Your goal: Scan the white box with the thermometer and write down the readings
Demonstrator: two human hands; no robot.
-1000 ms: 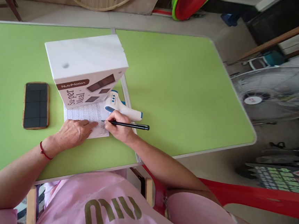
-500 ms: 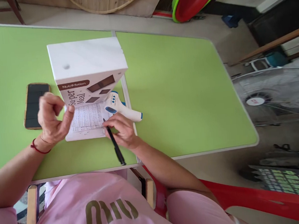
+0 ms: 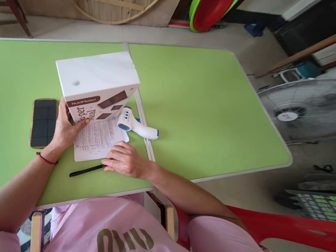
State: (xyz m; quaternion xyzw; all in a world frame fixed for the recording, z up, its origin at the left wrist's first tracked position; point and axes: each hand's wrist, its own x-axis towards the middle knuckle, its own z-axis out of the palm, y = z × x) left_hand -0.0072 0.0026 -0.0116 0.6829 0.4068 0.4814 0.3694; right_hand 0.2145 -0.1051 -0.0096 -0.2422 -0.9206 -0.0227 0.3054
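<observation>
From where I stand, the person's two hands are well apart from each other. The left hand (image 3: 64,127) is clamped on the near left side of a white box (image 3: 98,74), thumb across its printed front and the other fingers along the side. A thin red bracelet (image 3: 46,159) circles that wrist. The right hand (image 3: 126,161) rests low on the desk (image 3: 202,111), fingers curled over one end of a black pen (image 3: 85,171); I cannot tell whether they are pinching it or only lying on it. The pen lies flat, pointing left, just on the person's side of a sheet of paper (image 3: 98,138) filled with small handwriting.

The box stands upright at the paper's far edge, "NutriMotion" in a brown band on its front. Just right of the paper a white and blue infrared thermometer (image 3: 140,129) lies with its handle across the metal strip that divides the green top. A dark-screened phone (image 3: 43,123) in a brown-edged case lies left of the box, close to the left hand.

Past the desk, on the right, is a large floor fan (image 3: 304,110), with part of a red chair (image 3: 285,225) nearer the person. Beyond the far edge stand red and green basins (image 3: 216,2).
</observation>
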